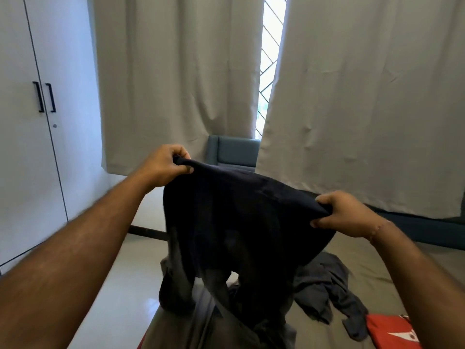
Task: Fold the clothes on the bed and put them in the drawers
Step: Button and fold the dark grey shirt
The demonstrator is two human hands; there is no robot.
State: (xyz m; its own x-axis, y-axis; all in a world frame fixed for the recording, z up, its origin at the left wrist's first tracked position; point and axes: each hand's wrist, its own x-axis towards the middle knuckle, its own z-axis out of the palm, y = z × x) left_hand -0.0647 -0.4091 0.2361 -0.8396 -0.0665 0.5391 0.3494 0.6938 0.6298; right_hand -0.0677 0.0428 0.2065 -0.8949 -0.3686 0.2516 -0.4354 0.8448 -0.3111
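Fabric hangs between two raised hands: a dark navy garment (234,222), held up over the bed (377,268) so its own weight pulls it straight. The left hand (163,163) grips one top corner, its fingers (185,170) curled round a bunched bit of cloth and pinching it against the thumb. The right hand (349,214) grips the opposite corner the same way, lower and nearer the camera, so the top edge slopes down to the right. Holding it by two corners lets the cloth spread and show its shape, probably to find the seams before a first fold. The lower part trails down to the mattress and looks blurred, so its exact form cannot be told; it may be trousers or a shirt.

On the bed below lie more clothes not yet folded: a crumpled grey garment (327,290) just right of the hanging one, and a red garment (392,331) with a white print at the bottom edge. At the left stands a white wardrobe (30,122) with two black handles, doors closed; no drawers are in sight. Pale curtains (176,71) cover the window behind, with a chair (234,152) below the gap.

Folding seems barely begun.
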